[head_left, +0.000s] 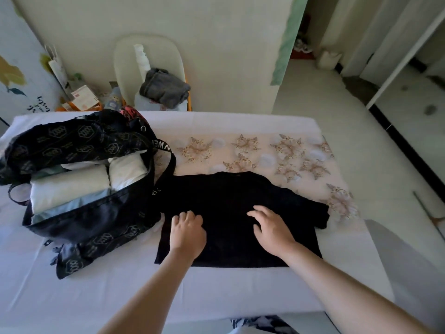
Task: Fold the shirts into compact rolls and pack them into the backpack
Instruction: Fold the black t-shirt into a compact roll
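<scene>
The black shirt [228,196] lies flat mid-table, collar at twelve o'clock, hem at six. The right hand [272,227] rests spread on it. The left hand [187,233] bends its fingers onto the cloth, and I cannot tell whether it is pinching. The open backpack [96,220] sits at nine o'clock, nearer the left hand.

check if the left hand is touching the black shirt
Touching. The head view shows the left hand resting on the black shirt, with no gap visible.
</scene>
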A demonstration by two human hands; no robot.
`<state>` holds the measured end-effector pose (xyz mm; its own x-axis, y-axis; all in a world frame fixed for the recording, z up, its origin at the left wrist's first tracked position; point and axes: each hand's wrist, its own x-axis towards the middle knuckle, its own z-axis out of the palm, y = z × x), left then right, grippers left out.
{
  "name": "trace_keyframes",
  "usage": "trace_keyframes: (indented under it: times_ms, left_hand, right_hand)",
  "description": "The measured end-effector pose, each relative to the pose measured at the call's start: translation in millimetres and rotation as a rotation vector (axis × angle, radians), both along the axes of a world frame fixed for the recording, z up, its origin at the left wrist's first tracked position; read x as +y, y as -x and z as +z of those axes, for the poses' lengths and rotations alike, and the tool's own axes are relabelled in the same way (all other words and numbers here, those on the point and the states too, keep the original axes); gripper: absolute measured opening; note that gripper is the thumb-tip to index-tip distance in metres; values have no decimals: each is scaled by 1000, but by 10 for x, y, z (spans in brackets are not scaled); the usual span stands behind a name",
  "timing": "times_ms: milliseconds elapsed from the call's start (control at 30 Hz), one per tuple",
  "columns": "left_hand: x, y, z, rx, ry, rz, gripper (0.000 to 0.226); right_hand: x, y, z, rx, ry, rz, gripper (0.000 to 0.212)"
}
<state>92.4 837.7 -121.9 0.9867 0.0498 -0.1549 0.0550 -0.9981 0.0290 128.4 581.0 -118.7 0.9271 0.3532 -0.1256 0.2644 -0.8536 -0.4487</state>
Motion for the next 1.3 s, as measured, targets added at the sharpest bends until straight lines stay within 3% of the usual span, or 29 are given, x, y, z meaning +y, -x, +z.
trace_keyframes:
  times_ms: [233, 367, 500, 600, 700, 833, 900, 1000, 1133, 1233, 1300]
  left_hand:
    - [-901, -663, 169, -49, 262, -334, 50]
    - [-1453, -1161, 147, 56, 270, -454, 59]
    - [-1735, -1498, 40, 77, 89, -530, 70]
    - [-1701, -1613, -38, -29, 143, -556, 51]
    - [-1557, -1559, -132, -124, 338, -618, 32]
    - [-1510, -1543, -154, 82, 448, -595, 33]
    - [-1597, -1665, -67, 157, 487, -512, 38]
    - [-1755, -1916, 41, 200, 444, -446, 40]
    - [-1811, -2205, -57, 256, 117, -643, 54]
    - [-1865, -2300, -112, 82, 89, -769, 49]
    - [-1971, -2314, -159, -33, 170, -834, 51]
  right_hand:
    - [-1164, -512, 39, -130, 53, -383, 39]
    - [-1491, -861, -102, -52, 98, -336, 46]
    - [-1540, -1040, -275, 82, 265, -240, 51]
    - [-1543, -1099, -267, 91, 329, -253, 39]
    - [-1599, -1079, -272, 98, 139, -291, 11]
    - [-1701, -1051, -170, 336, -208, -435, 13]
    - [-1748, -1038, -138, 407, -232, -457, 15]
    - [-1782, -1065, -126, 269, -53, -491, 14]
    - [-1821, -1059, -191, -15, 149, -562, 20]
    - [-1827, -1015, -258, -45, 246, -468, 42]
    - [-1799, -1027, -241, -10, 194, -413, 41]
